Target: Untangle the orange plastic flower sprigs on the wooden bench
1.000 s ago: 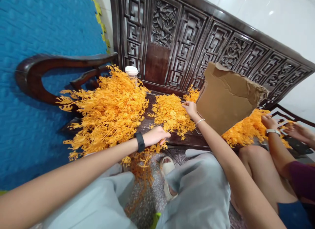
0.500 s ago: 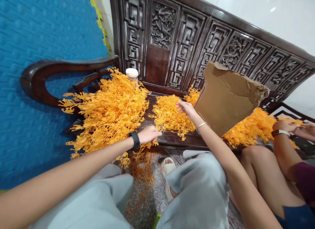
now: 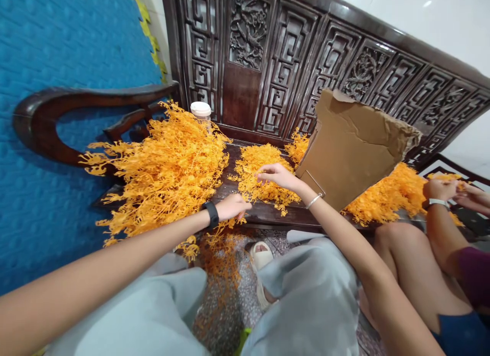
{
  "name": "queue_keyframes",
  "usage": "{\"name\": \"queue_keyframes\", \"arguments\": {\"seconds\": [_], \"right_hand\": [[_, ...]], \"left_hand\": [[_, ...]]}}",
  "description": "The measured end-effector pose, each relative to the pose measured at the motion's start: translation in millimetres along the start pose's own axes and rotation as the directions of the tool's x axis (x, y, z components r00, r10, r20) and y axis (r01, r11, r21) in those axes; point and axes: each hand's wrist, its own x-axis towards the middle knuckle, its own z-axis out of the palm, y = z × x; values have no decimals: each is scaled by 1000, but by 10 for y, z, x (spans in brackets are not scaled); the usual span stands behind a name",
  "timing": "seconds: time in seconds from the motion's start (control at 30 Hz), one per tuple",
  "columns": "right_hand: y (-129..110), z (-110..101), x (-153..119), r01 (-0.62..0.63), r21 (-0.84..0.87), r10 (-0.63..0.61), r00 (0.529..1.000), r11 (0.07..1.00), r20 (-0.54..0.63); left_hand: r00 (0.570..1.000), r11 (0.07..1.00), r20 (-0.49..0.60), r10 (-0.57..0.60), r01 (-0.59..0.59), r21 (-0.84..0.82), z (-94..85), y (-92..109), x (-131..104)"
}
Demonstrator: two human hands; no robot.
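A large heap of orange artificial sprigs (image 3: 172, 167) lies at the left end of the dark wooden bench (image 3: 264, 213). My left hand (image 3: 233, 207), with a black band on the wrist, is closed at the heap's lower right edge; orange strands show just below it, and what its fingers hold is too small to make out. Over a smaller orange pile (image 3: 260, 164) in the middle is my right hand (image 3: 277, 176), its fingers curved toward the left. Whether anything is between those fingertips cannot be told.
A torn cardboard piece (image 3: 352, 147) leans up right of my right hand. Behind the big heap stands a white-lidded container (image 3: 201, 110). At the far right another person's hands (image 3: 444, 188) hold orange strands near a further orange pile (image 3: 394, 195). Orange bits lie on the floor.
My right hand has moved left and slightly down over the middle pile, its fingers now more curled. My left hand stays nearly where it was. The view has shifted slightly.
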Motion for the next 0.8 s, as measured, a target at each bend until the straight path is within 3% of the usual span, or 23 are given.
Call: {"name": "queue_keyframes", "arguments": {"seconds": [0.43,0.63,0.8], "right_hand": [[201,-168,-72,-48,14,49,987,999,-152],[260,-210,-78,-37,-200,-17,965,979,-262],[296,-240,-23,-106,-496,-94,928,862,-362]], "left_hand": [[994,999,-102,23,-27,-41,-97,-67,92],[991,988,-128,-43,23,-154,-152,26,57],[983,965,-181,-42,-7,-261,-170,158,52]]}}
